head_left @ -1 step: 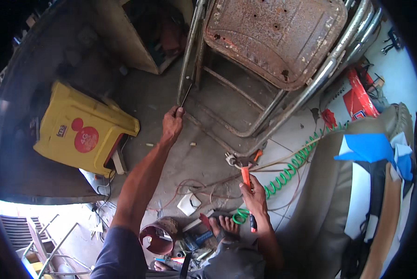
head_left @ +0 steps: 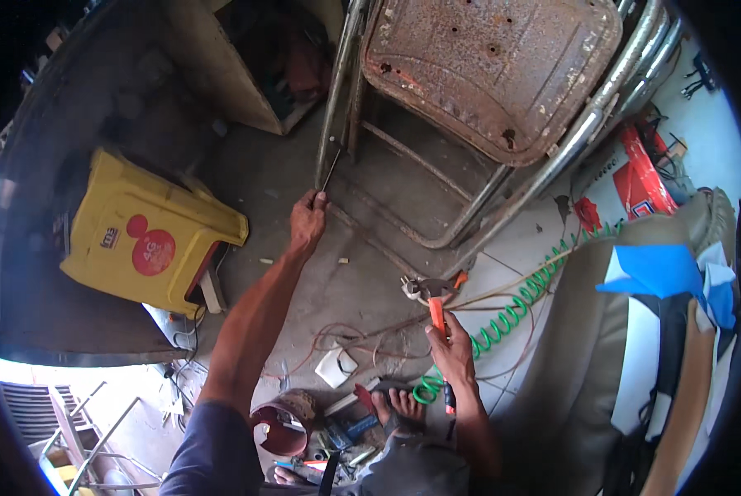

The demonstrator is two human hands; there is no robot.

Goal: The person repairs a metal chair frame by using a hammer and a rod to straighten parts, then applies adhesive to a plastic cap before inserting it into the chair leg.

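At the lower end of a chair tube (head_left: 335,99), my left hand (head_left: 307,217) is closed around a thin metal rod (head_left: 331,169). The rod points up along the tube of a rusty metal chair (head_left: 490,78), its tip beside a small round bolt or rivet head on the tube. My right hand (head_left: 452,351) grips a hammer (head_left: 436,311) by its orange and black handle. The hammer's dark head is raised over the floor, below the chair frame and apart from it. Blur and the viewing angle hide the exact shape of the head.
A yellow plastic stool (head_left: 139,236) lies on its side at left. Green coiled hose (head_left: 515,310) and cables cross the floor near my right hand. A padded brown seat (head_left: 564,347) fills the right side. Near my feet stands a reddish bucket (head_left: 283,426), with loose tools around it.
Almost nothing differs. The hammer head has shifted very slightly, and the whole view has moved a little; my left hand keeps its hold on the rod.
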